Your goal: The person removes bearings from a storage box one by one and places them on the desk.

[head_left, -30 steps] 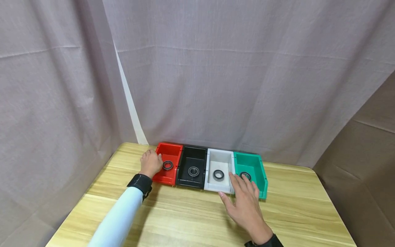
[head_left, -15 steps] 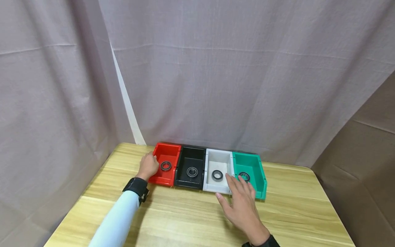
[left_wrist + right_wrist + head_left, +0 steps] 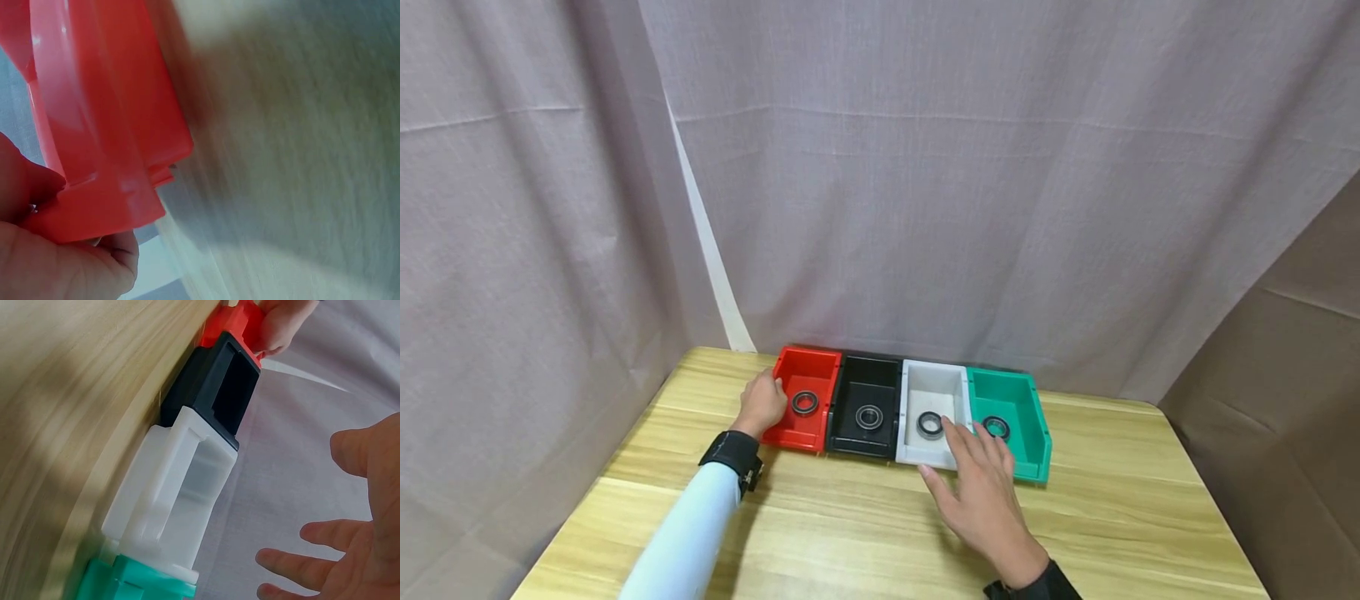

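Observation:
Four would be the bins' row, so several coloured plastic bins stand side by side on the table. My left hand (image 3: 762, 403) grips the left wall of the red bin (image 3: 805, 362), thumb and fingers on either side of it in the left wrist view. Right of it come the black bin (image 3: 868, 375), the white bin (image 3: 934, 379) and the green bin (image 3: 1018, 408). A ball bearing (image 3: 805, 392) lies in the red bin, and each other bin has one too. My right hand (image 3: 981, 496) hovers with spread fingers over the front of the white and green bins, holding nothing.
The bins stand near the back edge of the wooden table (image 3: 820, 533). A grey-mauve curtain (image 3: 880, 208) hangs right behind them and on the left. A brown panel (image 3: 1285, 375) borders the right side.
My right hand has moved slightly left, toward the white bin. The left hand has settled lower against the red bin's left wall. The bearings stay in their bins.

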Available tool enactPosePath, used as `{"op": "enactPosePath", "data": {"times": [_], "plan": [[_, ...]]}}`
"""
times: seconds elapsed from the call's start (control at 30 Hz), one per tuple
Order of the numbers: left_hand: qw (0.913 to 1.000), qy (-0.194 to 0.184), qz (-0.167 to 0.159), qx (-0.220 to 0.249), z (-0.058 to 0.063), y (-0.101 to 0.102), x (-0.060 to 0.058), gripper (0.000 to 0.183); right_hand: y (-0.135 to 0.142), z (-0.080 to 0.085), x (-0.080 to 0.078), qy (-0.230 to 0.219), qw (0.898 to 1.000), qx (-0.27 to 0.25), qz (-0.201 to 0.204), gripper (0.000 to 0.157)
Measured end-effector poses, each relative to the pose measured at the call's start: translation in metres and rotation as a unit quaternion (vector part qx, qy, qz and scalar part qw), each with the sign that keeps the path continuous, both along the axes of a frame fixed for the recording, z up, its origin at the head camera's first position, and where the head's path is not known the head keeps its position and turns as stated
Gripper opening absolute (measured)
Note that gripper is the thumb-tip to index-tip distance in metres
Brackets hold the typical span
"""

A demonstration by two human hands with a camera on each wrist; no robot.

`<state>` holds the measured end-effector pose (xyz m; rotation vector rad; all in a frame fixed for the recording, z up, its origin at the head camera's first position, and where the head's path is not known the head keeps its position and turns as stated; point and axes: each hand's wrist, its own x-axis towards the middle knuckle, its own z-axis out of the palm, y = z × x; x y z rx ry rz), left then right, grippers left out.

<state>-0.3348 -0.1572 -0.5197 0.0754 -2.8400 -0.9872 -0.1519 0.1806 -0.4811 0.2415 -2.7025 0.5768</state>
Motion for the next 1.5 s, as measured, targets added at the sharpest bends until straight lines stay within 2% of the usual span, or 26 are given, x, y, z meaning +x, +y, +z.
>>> {"op": "enactPosePath", "data": {"times": [0.27, 0.5, 0.8, 0.97, 1.2, 1.5], "plan": [[0.9986, -0.019, -0.024, 0.044, -0.002, -0.002, -0.004, 0.026, -0.009, 0.005, -0.009, -0.001, 1.0, -0.001, 0.009, 0.075], [0.9967, -0.023, -0.029, 0.072, -0.003, -0.006, -0.001, 0.026, -0.029, 0.009, -0.021, -0.022, 0.999, 0.003, 0.038, 0.076], [0.9974, -0.019, -0.023, 0.065, -0.004, -0.015, 0.004, 0.024, -0.079, 0.005, -0.057, -0.061, 0.992, 0.004, 0.107, 0.073], [0.996, -0.024, -0.039, 0.077, -0.001, -0.007, 0.001, 0.026, -0.1, 0.001, -0.079, -0.073, 0.988, 0.036, 0.133, 0.07], [0.9936, -0.035, -0.042, 0.099, 0.003, -0.003, -0.002, 0.029, -0.136, -0.01, -0.11, -0.055, 0.976, 0.111, 0.18, 0.061], [0.9926, -0.036, -0.047, 0.106, -0.003, -0.001, -0.002, 0.031, -0.155, -0.037, -0.139, 0.005, 0.946, 0.237, 0.22, 0.049]]}}
